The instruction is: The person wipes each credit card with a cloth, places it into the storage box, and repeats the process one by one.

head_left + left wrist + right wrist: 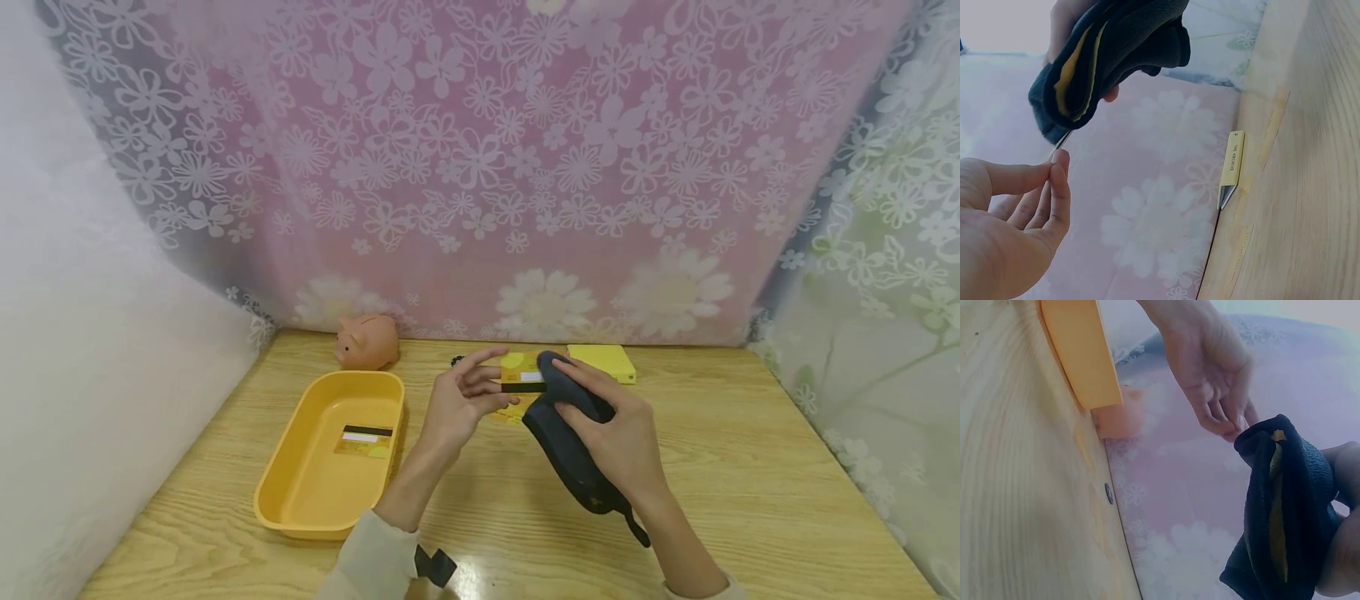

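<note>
A yellow card with a black stripe [517,387] is pinched between the thumb and fingers of my left hand [450,412]. Its right end meets the folded flap of a dark fabric pouch [566,450]; whether part of it is inside, I cannot tell. My right hand [626,442] grips this pouch, thumb on one side and fingers on the other, above the table. In the left wrist view the card [1062,142] shows as a thin edge below the pouch [1135,44]. Yellow lining shows in the pouch's opening in both wrist views. A short strap [636,527] hangs from its lower end.
A yellow tray [270,492] stands at left, with another striped card [363,440] inside. Behind it sits an orange piggy bank [367,342]. A yellow box [606,362] lies at the back right. Another yellow item [504,415] and a small dark object [457,361] are partly hidden by my hands.
</note>
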A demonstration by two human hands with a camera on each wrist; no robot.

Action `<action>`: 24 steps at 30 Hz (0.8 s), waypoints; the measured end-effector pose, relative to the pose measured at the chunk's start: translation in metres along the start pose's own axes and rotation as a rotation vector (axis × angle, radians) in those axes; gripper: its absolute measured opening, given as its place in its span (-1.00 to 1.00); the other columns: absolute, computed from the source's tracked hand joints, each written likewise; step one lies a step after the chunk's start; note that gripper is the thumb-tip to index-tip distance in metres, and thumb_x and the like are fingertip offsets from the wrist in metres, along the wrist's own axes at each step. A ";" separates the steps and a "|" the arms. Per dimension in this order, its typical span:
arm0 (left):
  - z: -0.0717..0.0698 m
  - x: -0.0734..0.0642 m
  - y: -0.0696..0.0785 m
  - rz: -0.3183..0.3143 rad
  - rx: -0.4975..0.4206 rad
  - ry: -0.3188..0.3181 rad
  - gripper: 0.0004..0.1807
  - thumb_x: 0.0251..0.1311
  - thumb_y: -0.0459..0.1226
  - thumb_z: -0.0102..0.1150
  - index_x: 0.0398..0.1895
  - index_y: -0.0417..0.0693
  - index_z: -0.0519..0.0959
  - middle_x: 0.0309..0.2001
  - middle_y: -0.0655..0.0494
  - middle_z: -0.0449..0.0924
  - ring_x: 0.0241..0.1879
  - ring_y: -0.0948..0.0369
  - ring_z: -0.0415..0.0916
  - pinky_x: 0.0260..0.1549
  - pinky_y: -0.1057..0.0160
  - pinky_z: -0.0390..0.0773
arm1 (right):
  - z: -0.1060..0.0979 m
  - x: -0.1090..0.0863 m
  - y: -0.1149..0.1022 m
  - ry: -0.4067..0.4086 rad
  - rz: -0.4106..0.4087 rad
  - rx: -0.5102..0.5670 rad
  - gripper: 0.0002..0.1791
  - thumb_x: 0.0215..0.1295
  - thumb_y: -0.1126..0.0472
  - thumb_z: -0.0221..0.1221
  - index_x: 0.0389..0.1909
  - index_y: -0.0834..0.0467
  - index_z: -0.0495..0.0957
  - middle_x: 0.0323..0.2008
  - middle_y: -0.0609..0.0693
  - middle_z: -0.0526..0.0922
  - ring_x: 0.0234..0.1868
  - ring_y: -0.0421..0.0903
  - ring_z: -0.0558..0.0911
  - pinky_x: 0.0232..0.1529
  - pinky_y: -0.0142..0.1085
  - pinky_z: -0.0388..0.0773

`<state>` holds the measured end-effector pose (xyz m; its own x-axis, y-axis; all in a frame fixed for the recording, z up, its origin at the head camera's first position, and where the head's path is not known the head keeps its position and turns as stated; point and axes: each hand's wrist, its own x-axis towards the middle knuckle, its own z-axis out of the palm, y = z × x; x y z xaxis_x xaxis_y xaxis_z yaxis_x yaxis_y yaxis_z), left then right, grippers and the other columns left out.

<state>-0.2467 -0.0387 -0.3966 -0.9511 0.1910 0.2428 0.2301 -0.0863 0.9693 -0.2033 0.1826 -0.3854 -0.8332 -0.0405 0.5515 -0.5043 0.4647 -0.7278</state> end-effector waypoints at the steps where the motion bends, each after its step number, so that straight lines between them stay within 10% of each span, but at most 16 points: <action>1: 0.000 0.000 0.000 0.000 -0.013 0.002 -0.35 0.24 -0.58 0.32 0.34 0.14 0.61 0.01 -0.12 0.70 -0.11 0.02 0.71 -0.06 0.09 0.75 | -0.002 0.001 0.001 0.010 0.004 -0.002 -0.36 0.25 0.39 0.44 0.29 -0.18 0.65 0.34 -0.08 0.59 0.36 0.02 0.56 0.10 -0.62 0.51; 13: -0.004 0.002 0.000 0.011 -0.060 0.031 -0.33 0.25 -0.61 0.29 0.41 -0.01 0.55 0.02 -0.20 0.70 -0.16 0.03 0.74 -0.03 0.07 0.75 | -0.023 0.006 0.006 0.102 0.114 -0.046 -0.42 0.31 0.26 0.43 0.29 -0.27 0.64 0.32 -0.18 0.60 0.35 -0.01 0.57 0.00 -0.65 0.51; 24: -0.001 0.000 -0.002 -0.003 -0.006 0.022 -0.35 0.28 -0.57 0.28 0.38 0.13 0.58 0.10 -0.14 0.70 -0.10 0.01 0.74 -0.01 0.07 0.74 | 0.003 -0.001 -0.005 0.001 -0.066 0.075 -0.36 0.23 0.43 0.43 0.30 -0.11 0.65 0.34 -0.06 0.59 0.36 -0.02 0.56 0.16 -0.54 0.53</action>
<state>-0.2478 -0.0389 -0.3989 -0.9561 0.1702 0.2385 0.2257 -0.0914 0.9699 -0.2006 0.1780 -0.3836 -0.7973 -0.0675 0.5998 -0.5738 0.3934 -0.7184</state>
